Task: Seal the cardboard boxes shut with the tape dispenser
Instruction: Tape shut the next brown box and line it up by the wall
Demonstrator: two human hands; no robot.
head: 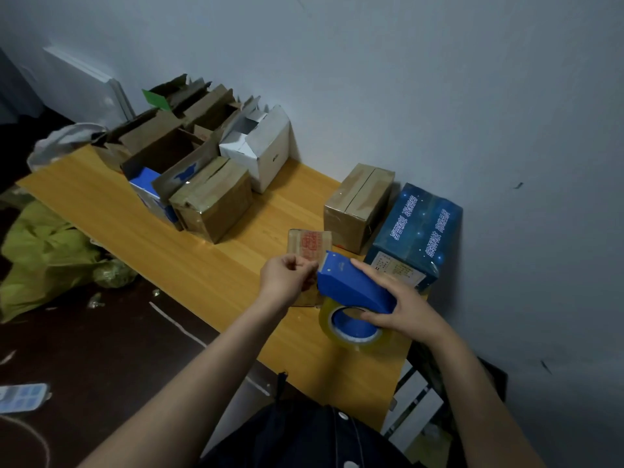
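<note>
Right hand (401, 315) clasping the blue tape dispenser (351, 285) above its clear tape roll (337, 336), left hand (287, 276) pinching the tape end (312, 266) at its mouth, over a small red-printed cardboard box (309, 246) near the right edge of the wooden table (202, 265), taped brown box (358, 204) and starry blue box (418, 231) beyond.

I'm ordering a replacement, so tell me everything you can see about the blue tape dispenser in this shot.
The tape dispenser is a blue, smooth, plastic-looking wedge with a pale strip at its front edge. A roll of clear tape sits on a blue hub at its rear. It is held tilted above the wooden table, front over a small flat box. The right hand holds its body and roll; the left hand pinches at its front edge, seemingly the tape's free end.
</note>
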